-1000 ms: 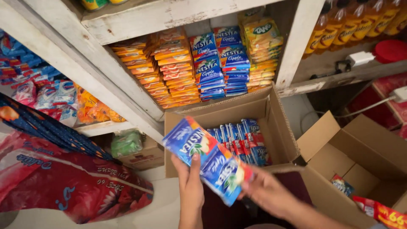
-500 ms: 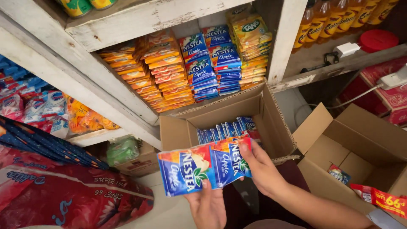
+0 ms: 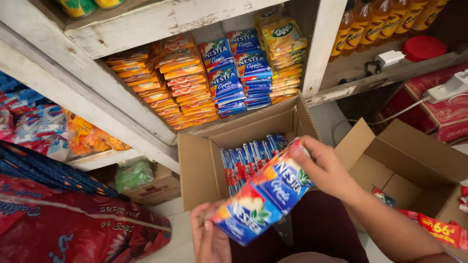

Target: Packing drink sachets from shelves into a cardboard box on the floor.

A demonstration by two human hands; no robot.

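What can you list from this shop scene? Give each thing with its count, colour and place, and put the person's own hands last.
blue sachet strip: one, blue with red and orange, held between both hands over the boxes
middle carton: one, brown, open, below the shelf, with blue sachets standing in a row inside
right carton: one, brown, open, nearly bare, a few packets at its bottom
shelf sachet stacks: several piles, orange, blue and yellow, on the white wooden shelf
orange drink bottles: a row, count unclear, upper right shelf
red lid: one, right shelf
red sack: one, lower left
left hand: grips the strip's lower end
right hand: grips the strip's upper end
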